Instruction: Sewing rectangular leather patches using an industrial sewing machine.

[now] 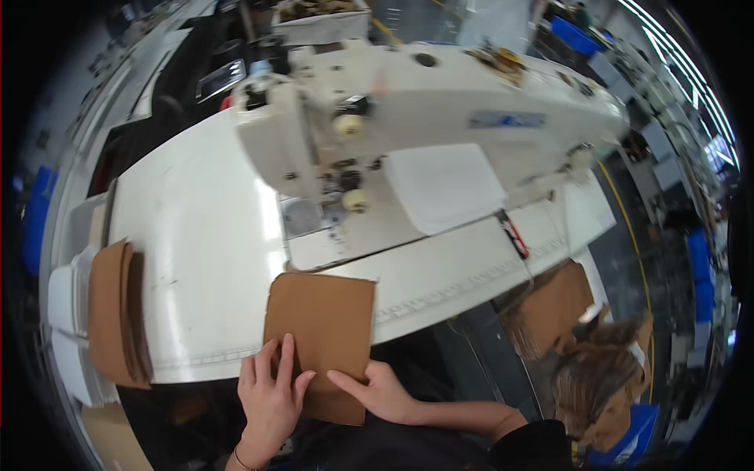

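A brown rectangular fabric piece [322,314] with rounded top corners lies over the front edge of the white sewing table [196,235]. My left hand [271,392] rests on its lower left part, fingers outstretched and apart. At the lower right edge, my right hand [386,396] grips the piece, thumb on top and the other fingers hidden beneath. Beyond the fabric stands a white industrial sewing machine [440,102], its needle area a little up from the piece.
White sheets [448,184] lie on the machine bed, beside red-and-black thread snips [514,234]. Folded brown pieces [114,314] stand at the table's left end, near white stacks [75,365]. More brown pieces [554,306] lie at the right, above a blue bin [628,439].
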